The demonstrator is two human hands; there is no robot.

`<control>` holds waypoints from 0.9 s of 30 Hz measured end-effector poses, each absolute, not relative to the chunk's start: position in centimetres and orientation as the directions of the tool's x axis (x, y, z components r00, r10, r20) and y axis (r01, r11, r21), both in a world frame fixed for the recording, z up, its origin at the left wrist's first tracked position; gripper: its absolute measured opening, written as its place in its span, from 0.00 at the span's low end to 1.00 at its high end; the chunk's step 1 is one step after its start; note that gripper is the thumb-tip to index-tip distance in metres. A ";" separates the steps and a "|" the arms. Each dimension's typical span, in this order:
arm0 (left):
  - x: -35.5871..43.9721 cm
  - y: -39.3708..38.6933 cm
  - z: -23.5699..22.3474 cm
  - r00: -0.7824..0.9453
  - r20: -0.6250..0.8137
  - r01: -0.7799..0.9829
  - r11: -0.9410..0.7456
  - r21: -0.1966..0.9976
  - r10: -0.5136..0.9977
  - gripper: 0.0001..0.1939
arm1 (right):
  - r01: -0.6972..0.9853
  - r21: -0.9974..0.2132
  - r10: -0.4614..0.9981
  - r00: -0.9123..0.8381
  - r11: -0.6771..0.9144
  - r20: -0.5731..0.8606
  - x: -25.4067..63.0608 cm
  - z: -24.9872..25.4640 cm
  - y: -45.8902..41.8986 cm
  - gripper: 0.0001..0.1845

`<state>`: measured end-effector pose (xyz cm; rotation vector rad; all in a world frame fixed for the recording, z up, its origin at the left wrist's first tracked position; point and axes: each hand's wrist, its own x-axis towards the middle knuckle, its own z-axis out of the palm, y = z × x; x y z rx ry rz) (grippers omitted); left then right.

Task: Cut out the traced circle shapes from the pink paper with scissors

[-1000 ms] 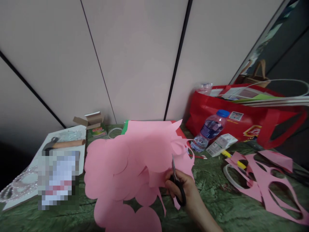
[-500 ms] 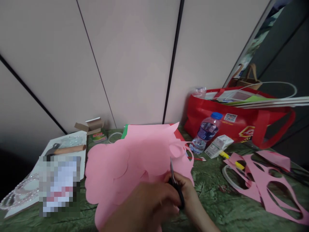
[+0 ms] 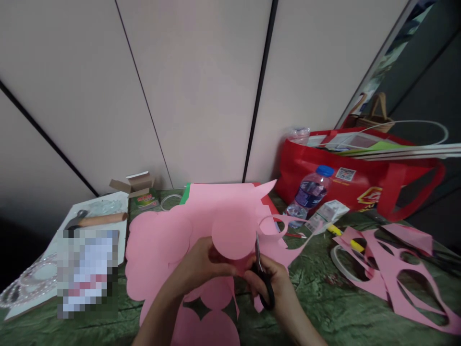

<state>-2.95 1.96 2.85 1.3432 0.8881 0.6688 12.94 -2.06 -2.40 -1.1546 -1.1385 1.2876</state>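
A round of pink paper (image 3: 234, 235) is pinched in my left hand (image 3: 196, 269), the thumb lying across its lower edge and the fingers partly hidden behind it. Black-handled scissors (image 3: 265, 288) are gripped in my right hand (image 3: 279, 276), blades pointing up along the right side of the round. Curved strips of cut pink paper (image 3: 302, 245) stick out to the right of the blades. Under and around both hands lie more pink paper sheets and scalloped shapes (image 3: 154, 250), with further rounds (image 3: 207, 331) near the front edge of view.
To the right stand a water bottle (image 3: 309, 194), a small white carton (image 3: 329, 216) and a red bag (image 3: 313, 161). Pink offcuts (image 3: 382, 269) lie by a tape roll (image 3: 336, 264). At left a hammer (image 3: 103, 220) rests on a white board (image 3: 120, 250) near an opened box (image 3: 144, 197).
My left hand has moved left and up from beside the scissors and now holds the pink round. Cut strips on the right have swung outward. The right hand keeps the scissors in nearly the same place.
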 end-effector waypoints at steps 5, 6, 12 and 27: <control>-2.0 1.8 2.5 0.484 -0.031 -0.169 0.128 0.977 0.874 0.11 | -0.081 -0.997 1.000 -0.020 -0.012 -0.010 13.0 -2.5 -2.1 0.13; -1.7 1.7 2.2 0.493 -0.031 -0.184 0.139 0.973 0.870 0.08 | -0.082 -0.996 1.000 -0.022 -0.017 -0.016 13.0 -2.5 -2.0 0.13; -0.2 1.2 1.5 0.277 -0.035 -0.168 0.084 0.982 0.960 0.08 | -0.080 -0.997 1.000 -0.020 -0.011 -0.009 12.6 -2.8 -2.0 0.13; 0.1 1.2 1.6 0.182 -0.161 0.229 0.118 0.966 0.970 0.19 | -0.223 -0.972 0.993 -0.075 0.069 0.087 12.9 -2.5 -2.0 0.16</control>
